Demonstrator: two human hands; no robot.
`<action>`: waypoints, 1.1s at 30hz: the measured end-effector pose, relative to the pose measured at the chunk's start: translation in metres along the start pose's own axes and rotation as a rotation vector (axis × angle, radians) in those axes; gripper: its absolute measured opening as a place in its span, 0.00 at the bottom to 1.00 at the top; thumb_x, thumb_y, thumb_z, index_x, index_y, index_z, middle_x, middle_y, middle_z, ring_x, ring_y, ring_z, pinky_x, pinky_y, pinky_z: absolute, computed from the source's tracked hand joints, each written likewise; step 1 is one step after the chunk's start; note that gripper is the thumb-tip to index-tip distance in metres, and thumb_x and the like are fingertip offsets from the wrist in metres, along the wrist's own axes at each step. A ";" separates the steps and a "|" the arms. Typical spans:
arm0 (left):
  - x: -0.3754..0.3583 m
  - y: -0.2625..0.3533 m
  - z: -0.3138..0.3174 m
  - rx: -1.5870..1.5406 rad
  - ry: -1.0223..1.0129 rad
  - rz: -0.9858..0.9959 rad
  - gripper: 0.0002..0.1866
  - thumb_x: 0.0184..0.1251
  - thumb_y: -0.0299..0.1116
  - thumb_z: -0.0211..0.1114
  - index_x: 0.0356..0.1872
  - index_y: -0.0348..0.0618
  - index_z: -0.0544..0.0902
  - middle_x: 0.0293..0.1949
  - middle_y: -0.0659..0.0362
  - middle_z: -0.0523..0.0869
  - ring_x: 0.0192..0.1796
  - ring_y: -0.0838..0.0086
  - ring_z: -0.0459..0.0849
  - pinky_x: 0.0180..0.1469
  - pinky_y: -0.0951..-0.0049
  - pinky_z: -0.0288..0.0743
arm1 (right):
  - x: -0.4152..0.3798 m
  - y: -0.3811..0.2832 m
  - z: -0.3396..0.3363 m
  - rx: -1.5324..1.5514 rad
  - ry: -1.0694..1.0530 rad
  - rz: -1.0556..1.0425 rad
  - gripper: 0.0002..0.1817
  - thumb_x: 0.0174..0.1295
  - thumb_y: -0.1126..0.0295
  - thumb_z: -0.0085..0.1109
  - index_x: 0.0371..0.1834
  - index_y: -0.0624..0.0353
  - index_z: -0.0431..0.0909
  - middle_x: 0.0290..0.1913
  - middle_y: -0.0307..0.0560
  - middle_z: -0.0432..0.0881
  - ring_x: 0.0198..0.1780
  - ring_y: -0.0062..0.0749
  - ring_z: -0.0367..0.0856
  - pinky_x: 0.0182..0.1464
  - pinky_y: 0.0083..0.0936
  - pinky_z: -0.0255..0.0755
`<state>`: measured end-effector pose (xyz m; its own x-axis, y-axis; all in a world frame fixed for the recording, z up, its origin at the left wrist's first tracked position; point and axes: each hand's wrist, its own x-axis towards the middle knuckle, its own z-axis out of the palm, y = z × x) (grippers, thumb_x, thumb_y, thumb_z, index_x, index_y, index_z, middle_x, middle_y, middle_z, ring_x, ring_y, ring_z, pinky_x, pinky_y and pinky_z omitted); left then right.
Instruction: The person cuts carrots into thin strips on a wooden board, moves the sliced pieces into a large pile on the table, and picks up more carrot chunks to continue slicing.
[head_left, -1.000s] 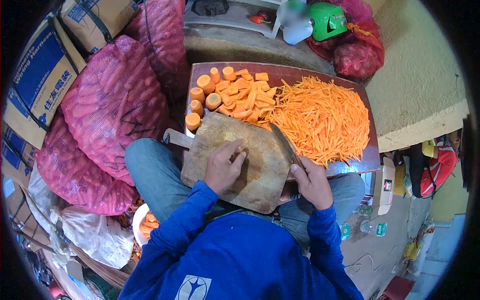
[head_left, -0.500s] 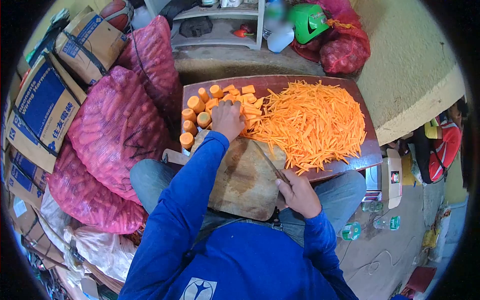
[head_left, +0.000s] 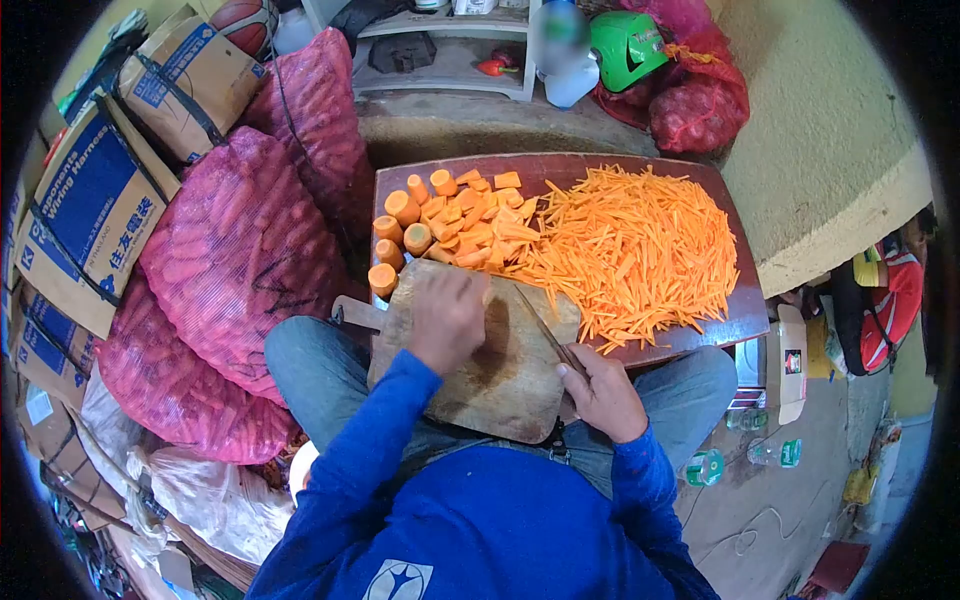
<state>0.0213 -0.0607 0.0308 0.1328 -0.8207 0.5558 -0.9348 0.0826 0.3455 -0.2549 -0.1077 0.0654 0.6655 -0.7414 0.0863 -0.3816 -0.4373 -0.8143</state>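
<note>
My left hand (head_left: 449,318) is blurred over the left part of a worn wooden cutting board (head_left: 520,385) on my lap. Its fingers are curled, and a bit of orange shows at their right edge; what they hold is too smeared to name. My right hand (head_left: 603,393) grips the handle of a knife (head_left: 541,322), whose blade points up and left across the board's right side. Beyond the board, a dark red table (head_left: 560,165) bears carrot chunks (head_left: 403,207) at its left and a large heap of carrot strips (head_left: 640,255) at its right.
Pink mesh sacks of carrots (head_left: 240,250) stand at the left beside cardboard boxes (head_left: 95,220). A shelf (head_left: 450,75), a green helmet (head_left: 627,50) and a red mesh bag (head_left: 700,105) are behind the table. Plastic bottles (head_left: 704,467) lie on the floor at the right.
My left hand has come back from the carrot pieces on the table to above the cutting board. My right hand keeps its grip on the knife, in nearly the same place.
</note>
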 end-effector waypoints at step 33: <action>-0.066 -0.011 -0.017 -0.338 -0.186 -0.208 0.17 0.57 0.22 0.72 0.49 0.41 0.89 0.49 0.53 0.82 0.57 0.53 0.80 0.59 0.54 0.68 | -0.005 -0.028 -0.003 0.070 -0.356 0.086 0.16 0.77 0.66 0.62 0.58 0.67 0.83 0.38 0.67 0.86 0.39 0.63 0.87 0.46 0.45 0.80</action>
<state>0.0285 0.0021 0.0033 0.2159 -0.9249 0.3130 -0.7297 0.0601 0.6811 -0.2493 -0.0928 0.0896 0.8194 -0.5446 -0.1789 -0.4090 -0.3366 -0.8482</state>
